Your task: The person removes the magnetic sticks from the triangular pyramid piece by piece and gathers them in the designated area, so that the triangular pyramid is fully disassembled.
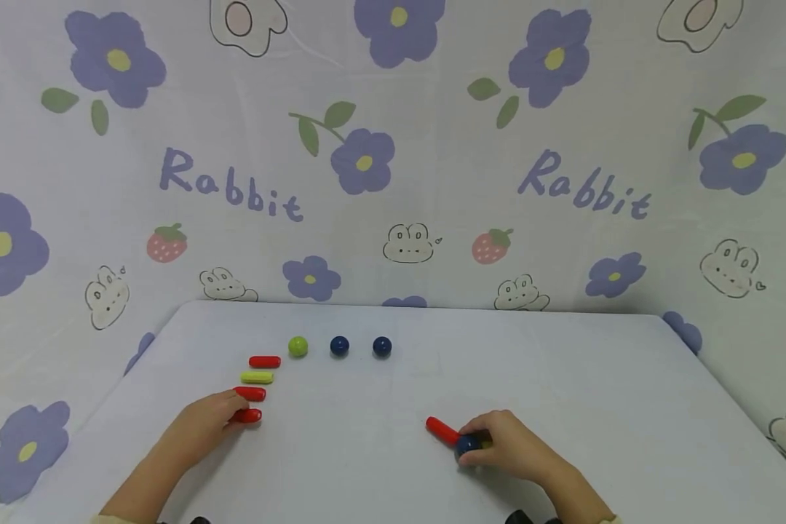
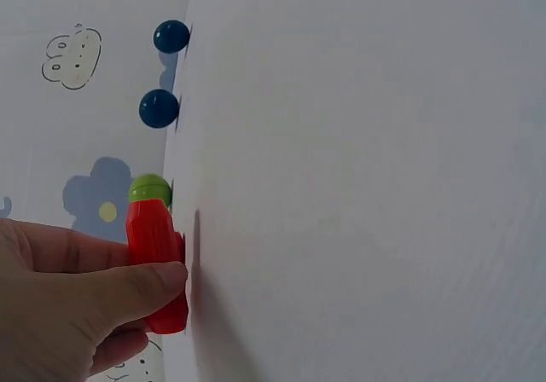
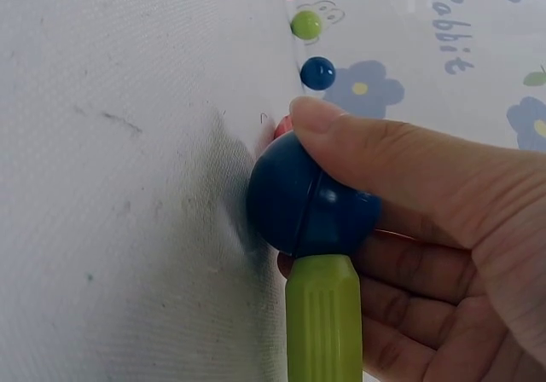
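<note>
The left hand (image 1: pixel 199 422) pinches the nearest red rod (image 1: pixel 249 415) between thumb and fingers, with no slack visible around it. This rod lies at the near end of a column on the left of the white surface (image 1: pixel 340 466); farther along come a second red rod (image 1: pixel 250 394), a yellow-green rod (image 1: pixel 257 378) and the farthest red rod (image 1: pixel 265 362). Beyond them and to the right, a green ball (image 1: pixel 298 346) and two blue balls (image 1: pixel 339 346) sit apart in a row.

Well to the right, the right hand (image 1: pixel 507 447) has its fingers and thumb curled round a dark blue ball (image 1: pixel 466 445). A green rod (image 3: pixel 324 318) meets that ball on its right, and a slanted red rod (image 1: pixel 442 430) reaches from it toward the far left; whether both are firmly fixed I cannot tell.

The step in hand looks like joining rods to this ball while picking another rod. The next move probably calls for steadying the ball and lifting the pinched rod without nudging its neighbour.
</note>
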`<state>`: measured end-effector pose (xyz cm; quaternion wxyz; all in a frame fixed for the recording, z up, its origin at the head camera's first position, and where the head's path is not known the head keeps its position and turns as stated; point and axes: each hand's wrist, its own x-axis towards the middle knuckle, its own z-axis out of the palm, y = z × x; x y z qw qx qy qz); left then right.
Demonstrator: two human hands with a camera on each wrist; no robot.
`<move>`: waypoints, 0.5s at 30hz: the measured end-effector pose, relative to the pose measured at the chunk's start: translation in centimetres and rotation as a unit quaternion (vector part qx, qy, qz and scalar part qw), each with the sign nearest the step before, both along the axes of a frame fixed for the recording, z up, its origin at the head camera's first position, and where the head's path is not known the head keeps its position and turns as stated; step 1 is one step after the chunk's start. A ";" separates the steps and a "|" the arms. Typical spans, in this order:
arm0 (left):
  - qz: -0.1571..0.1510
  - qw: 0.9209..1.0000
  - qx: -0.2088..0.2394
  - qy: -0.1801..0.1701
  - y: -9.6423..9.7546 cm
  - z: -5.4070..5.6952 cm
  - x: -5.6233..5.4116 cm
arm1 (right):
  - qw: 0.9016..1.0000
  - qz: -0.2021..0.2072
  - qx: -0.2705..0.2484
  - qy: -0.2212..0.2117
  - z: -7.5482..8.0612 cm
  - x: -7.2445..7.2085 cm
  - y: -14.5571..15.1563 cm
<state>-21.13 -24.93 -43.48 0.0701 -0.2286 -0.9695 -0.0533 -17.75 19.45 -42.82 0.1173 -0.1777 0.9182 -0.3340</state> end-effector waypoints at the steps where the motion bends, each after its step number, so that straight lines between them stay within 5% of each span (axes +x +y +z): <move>1: -0.003 1.000 -0.002 -0.005 -0.3 0.0 -0.2 | 1.000 0.001 -0.001 -0.001 -0.1 0.0 0.0; 7: -0.001 0.998 -0.014 -0.054 -0.9 0.1 -1.3 | 1.000 0.009 -0.007 0.004 -0.3 -0.1 0.2; 15: -0.008 0.997 -0.044 -0.059 -0.7 0.4 -1.9 | 1.000 0.009 -0.005 0.010 -0.4 -0.2 0.4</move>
